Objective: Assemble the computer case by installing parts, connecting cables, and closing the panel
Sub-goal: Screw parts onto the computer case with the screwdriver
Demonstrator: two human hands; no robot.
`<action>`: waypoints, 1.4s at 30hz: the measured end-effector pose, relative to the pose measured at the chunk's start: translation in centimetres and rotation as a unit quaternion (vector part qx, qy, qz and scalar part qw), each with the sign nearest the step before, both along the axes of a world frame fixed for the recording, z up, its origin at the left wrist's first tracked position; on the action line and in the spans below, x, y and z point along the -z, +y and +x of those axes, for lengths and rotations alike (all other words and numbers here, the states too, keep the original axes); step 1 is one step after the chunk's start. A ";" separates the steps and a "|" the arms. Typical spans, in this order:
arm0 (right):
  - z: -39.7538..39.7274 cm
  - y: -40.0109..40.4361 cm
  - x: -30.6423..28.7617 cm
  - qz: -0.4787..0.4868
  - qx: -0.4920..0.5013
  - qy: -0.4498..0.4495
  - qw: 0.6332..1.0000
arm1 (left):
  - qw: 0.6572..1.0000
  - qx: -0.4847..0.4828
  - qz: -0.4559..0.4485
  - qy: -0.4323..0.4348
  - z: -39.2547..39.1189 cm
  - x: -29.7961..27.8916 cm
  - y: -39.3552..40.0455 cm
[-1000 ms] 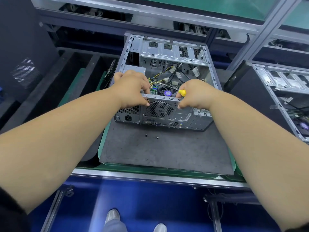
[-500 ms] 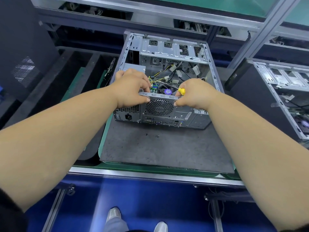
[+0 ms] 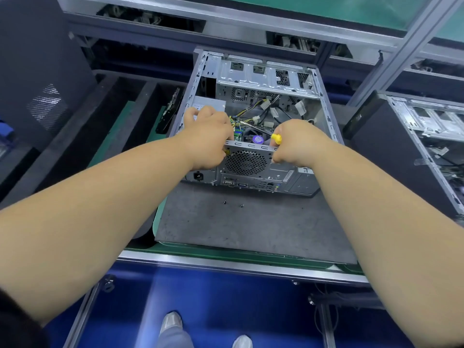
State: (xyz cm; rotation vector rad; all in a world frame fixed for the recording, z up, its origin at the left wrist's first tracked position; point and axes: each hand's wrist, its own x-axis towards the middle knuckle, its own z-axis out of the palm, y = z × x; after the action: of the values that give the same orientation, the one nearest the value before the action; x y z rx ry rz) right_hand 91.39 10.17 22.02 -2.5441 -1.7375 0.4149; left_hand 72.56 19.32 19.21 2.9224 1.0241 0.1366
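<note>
An open grey computer case (image 3: 261,76) lies on its side on a dark mat (image 3: 251,227), its rear panel with the round fan grille (image 3: 245,162) facing me. Cables, white connectors and a purple-capped part (image 3: 257,139) show inside. My left hand (image 3: 208,139) grips the near top edge of the rear panel on the left. My right hand (image 3: 297,144) grips the same edge on the right and also holds a yellow-handled screwdriver (image 3: 276,138), whose shaft points into the case.
Two small dark screws (image 3: 233,204) lie on the mat in front of the case. A second open case (image 3: 431,136) stands at the right. Dark foam trays (image 3: 105,121) fill the left. A metal rail (image 3: 226,264) edges the bench near me.
Both hands keep their grip on the rear edge. The case sits slightly farther from me in view; the hands shifted with it.
</note>
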 end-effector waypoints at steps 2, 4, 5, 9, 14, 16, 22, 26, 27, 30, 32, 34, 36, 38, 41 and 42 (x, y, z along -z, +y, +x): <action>-0.2 0.0 0.1 0.009 0.007 0.007 1.000 | 1.000 0.001 0.006 0.011 -0.1 -0.1 0.1; -0.2 -0.1 0.3 0.015 0.005 0.009 1.000 | 1.000 0.002 0.015 0.025 -0.1 -0.3 0.0; -0.2 -0.1 0.3 0.017 0.006 0.014 1.000 | 0.999 0.002 0.019 0.032 0.0 -0.4 0.0; 0.1 -0.4 0.0 0.024 0.017 0.063 0.998 | 0.999 0.004 0.020 0.029 0.2 -0.6 0.0; 0.3 -0.8 -0.2 0.025 -0.007 0.070 0.997 | 0.998 0.003 0.041 0.044 0.4 -0.2 -0.2; 0.3 -0.8 -0.3 0.023 -0.010 0.070 0.997 | 0.998 0.000 0.053 0.044 0.5 0.2 -0.5; 0.3 -0.8 -0.4 0.017 -0.010 0.076 0.997 | 0.997 0.007 0.069 0.028 0.4 0.8 -0.7; 0.3 -0.6 -0.6 0.008 -0.010 0.087 0.996 | 0.995 0.006 0.069 0.066 0.5 0.1 -0.5; 0.3 -0.5 -0.7 0.007 -0.012 0.086 0.996 | 0.993 0.014 0.082 0.081 0.4 -0.1 -0.3; 0.3 -0.4 -0.8 -0.001 -0.027 0.077 0.997 | 0.992 0.027 0.077 0.097 0.4 -0.7 -0.1; 0.3 -0.4 -0.8 0.000 -0.032 0.072 0.997 | 0.992 0.028 0.071 0.098 0.5 -0.8 -0.1; 0.3 -0.5 -0.6 0.012 -0.018 0.079 0.997 | 0.991 0.027 0.081 0.104 0.6 -0.8 -0.3; 0.3 -0.7 -0.3 0.027 -0.004 0.083 0.996 | 0.991 0.016 0.086 0.098 0.6 -0.7 -0.4; 0.2 -0.7 -0.1 0.034 0.004 0.083 0.996 | 0.993 0.000 0.084 0.079 0.5 -0.4 -0.5; 0.1 -0.8 0.0 0.042 0.009 0.088 0.995 | 0.997 -0.026 0.061 0.047 0.5 -0.2 -0.6; 0.2 -0.8 0.1 0.047 0.013 0.091 0.995 | 0.997 -0.032 0.053 0.039 0.5 -0.2 -0.7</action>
State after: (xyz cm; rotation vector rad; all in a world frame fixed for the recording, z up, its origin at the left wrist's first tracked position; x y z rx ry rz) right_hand 91.57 9.35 21.97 -2.3787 -1.6198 0.5318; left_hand 73.06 18.65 19.43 3.0121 1.1571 0.0808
